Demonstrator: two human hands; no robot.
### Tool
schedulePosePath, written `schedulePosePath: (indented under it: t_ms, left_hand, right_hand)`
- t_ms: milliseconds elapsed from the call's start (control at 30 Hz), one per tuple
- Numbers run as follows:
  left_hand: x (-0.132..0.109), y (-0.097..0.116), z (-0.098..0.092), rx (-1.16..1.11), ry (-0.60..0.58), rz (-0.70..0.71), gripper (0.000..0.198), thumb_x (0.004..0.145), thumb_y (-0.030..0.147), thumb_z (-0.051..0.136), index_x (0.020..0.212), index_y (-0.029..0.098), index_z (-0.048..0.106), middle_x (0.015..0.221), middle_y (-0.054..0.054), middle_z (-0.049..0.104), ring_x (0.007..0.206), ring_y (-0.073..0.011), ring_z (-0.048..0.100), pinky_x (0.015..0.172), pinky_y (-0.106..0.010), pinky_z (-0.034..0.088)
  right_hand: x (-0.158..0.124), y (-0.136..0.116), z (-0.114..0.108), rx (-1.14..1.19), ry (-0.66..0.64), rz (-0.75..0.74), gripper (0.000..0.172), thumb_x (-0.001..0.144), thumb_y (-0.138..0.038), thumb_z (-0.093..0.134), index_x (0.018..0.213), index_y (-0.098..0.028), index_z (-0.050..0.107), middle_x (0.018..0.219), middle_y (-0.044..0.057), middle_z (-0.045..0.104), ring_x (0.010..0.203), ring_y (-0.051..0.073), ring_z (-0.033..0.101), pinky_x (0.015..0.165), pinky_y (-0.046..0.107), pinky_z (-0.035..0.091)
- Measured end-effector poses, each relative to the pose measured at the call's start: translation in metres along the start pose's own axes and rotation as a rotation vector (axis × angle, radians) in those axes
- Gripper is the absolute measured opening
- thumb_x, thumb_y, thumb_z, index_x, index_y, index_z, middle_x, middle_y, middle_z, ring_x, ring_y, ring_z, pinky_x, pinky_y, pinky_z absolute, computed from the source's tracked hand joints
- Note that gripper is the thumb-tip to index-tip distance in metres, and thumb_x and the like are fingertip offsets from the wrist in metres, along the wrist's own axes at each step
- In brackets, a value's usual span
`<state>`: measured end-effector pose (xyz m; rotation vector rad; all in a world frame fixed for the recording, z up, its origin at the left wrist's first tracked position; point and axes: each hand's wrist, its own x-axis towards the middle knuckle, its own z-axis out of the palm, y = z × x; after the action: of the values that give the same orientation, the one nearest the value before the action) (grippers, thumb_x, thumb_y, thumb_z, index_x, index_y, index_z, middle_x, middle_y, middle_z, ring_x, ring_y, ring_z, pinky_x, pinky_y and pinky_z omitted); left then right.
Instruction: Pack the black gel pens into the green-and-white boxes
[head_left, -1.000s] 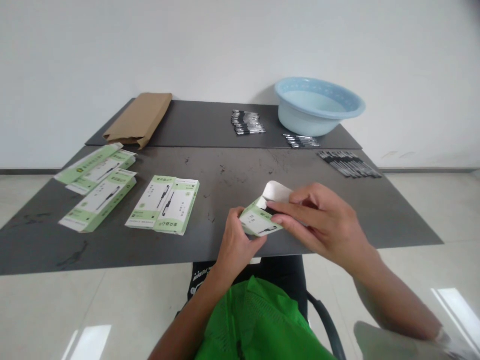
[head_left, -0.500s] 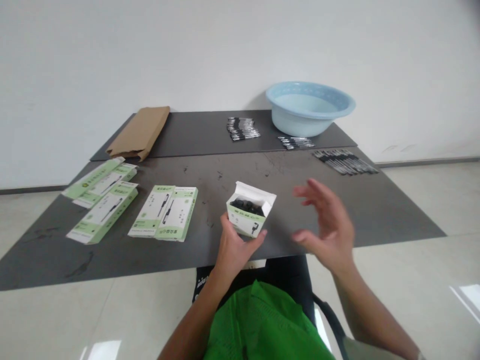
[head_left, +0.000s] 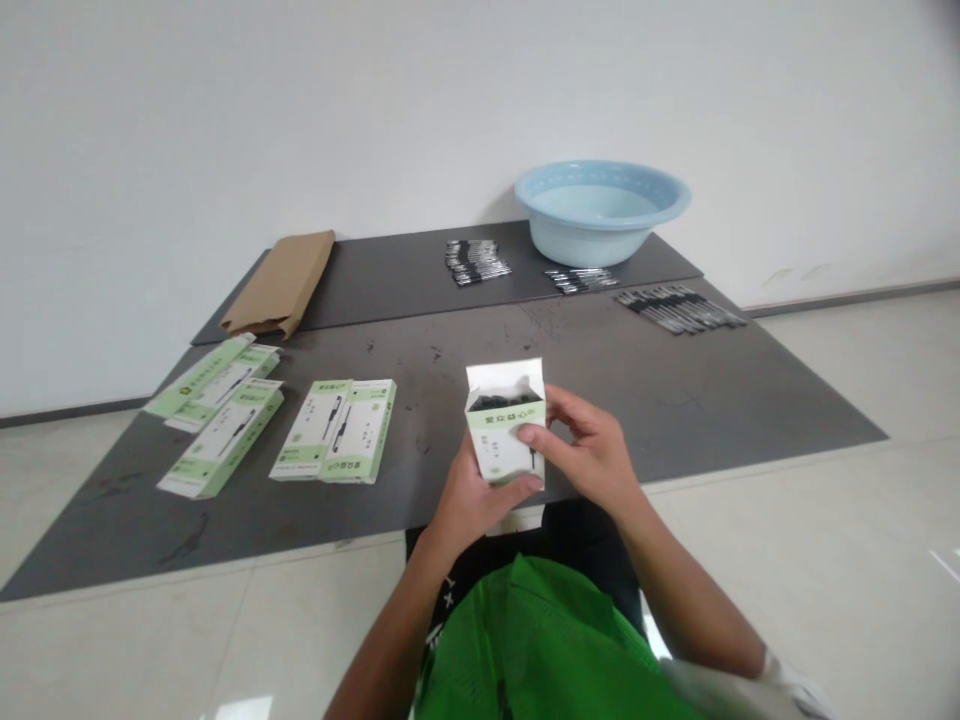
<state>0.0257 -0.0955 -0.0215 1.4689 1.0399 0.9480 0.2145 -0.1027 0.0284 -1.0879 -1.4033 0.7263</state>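
A white and green pen box [head_left: 501, 450] stands upright near the table's front edge, its top flap raised. Dark pen ends [head_left: 504, 398] fill its opening. My left hand [head_left: 474, 492] wraps the lower part of the box from the left, thumb across the front. From the right, my right hand [head_left: 589, 447] grips the same box, thumb on its front and fingers around its side and back.
Several similar boxes [head_left: 221, 440] lie flat on the left of the dark table [head_left: 420, 350], near a brown paper bag [head_left: 283, 283]. Rows of pens [head_left: 681, 309] lie at the back and right. A light blue basin [head_left: 600, 215] stands at the back.
My right hand has come in from the right and taken hold of the box. The box has turned more upright, its front now facing me.
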Motion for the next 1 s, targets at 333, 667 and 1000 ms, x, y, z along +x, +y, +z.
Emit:
schedulePosePath:
  t_ms: [333,667,1000]
  left_hand:
    - [0.004,-0.009,0.006,-0.530,-0.430,-0.194,0.092,0.067,0.083,0.091,0.132,0.021,0.074,0.112,-0.016,0.085,0.112,-0.0435,0.082,0.096,-0.060,0.069]
    - [0.020,-0.001,-0.012,-0.430,-0.194,-0.046,0.057,0.080,0.055,0.089,0.123,0.020,0.076,0.123,-0.015,0.080,0.111,-0.0345,0.080,0.102,-0.052,0.067]
    - [0.024,-0.006,-0.038,-0.073,-0.041,0.033,0.043,0.090,0.045,0.083,0.125,0.021,0.079,0.127,-0.015,0.083,0.119,-0.0351,0.079,0.108,-0.051,0.063]
  right_hand:
    - [-0.009,0.021,-0.003,0.177,-0.207,0.190,0.048,0.102,-0.057,0.076,0.143,-0.033,0.076,0.105,0.004,0.077,0.060,0.011,0.064,0.038,0.021,0.048]
    - [0.005,0.052,-0.066,-0.244,0.062,0.089,0.063,0.103,-0.068,0.067,0.152,-0.028,0.068,0.140,0.013,0.080,0.128,0.030,0.073,0.110,0.056,0.057]
    - [0.074,0.132,-0.214,-0.985,0.158,0.088,0.055,0.098,-0.052,0.078,0.139,-0.014,0.076,0.148,0.025,0.070,0.142,0.043,0.062,0.126,0.068,0.039]
